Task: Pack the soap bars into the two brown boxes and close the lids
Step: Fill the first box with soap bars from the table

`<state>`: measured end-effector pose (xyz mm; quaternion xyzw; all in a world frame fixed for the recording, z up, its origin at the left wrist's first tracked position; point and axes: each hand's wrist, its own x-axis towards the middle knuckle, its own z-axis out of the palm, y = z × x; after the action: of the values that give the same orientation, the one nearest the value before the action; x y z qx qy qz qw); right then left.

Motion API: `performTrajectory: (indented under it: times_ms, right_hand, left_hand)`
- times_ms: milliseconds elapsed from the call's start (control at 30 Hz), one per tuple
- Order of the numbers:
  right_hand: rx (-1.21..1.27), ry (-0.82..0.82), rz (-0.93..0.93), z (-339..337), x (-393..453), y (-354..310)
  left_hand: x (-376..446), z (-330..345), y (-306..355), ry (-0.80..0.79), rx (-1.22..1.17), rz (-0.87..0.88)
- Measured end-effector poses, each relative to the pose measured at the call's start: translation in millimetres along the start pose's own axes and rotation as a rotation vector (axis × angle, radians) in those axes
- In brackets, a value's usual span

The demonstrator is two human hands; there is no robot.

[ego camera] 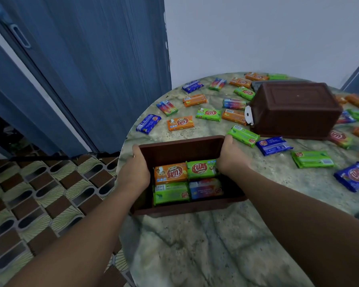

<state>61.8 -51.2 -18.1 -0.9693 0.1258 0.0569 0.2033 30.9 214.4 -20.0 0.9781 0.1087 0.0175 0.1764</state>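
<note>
- Both bare forearms reach in from the near edge, angled toward each other as they go farther in.
- The left hand [134, 172] is curled over the left end wall of the open brown box [180, 150], its back turned up.
- The right hand [230, 156] grips the right end wall the same way, its knuckles toward the far side.
</note>
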Motion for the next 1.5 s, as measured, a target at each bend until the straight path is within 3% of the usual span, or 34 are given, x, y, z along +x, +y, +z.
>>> performTrajectory:
  times_ms: [433, 900, 1033, 1133, 1333, 1500]
  right_hand:
    - [0.009, 0.044, 0.087, -3, 41, -29]
    - [0.060, 0.077, 0.196, 5, 59, -46]
    - [0.132, 0.047, 0.244, -6, 61, -51]
    - [0.180, 0.153, 0.190, -20, 68, -51]
    - [0.196, 0.147, 0.043, -30, 96, -53]
    - [0.220, 0.108, 0.029, -34, 118, -56]
  left_hand:
    - [80, 5, 0, -0.019, 0.038, 0.044]
    - [142, 10, -1, -0.163, 0.121, 0.167]
    - [145, -2, 8, 0.025, 0.226, 0.254]
    - [150, -16, 40, 0.167, 0.134, 0.390]
    - [182, -17, 99, -0.119, -0.053, 0.485]
    - [232, 3, 115, -0.247, 0.031, 0.456]
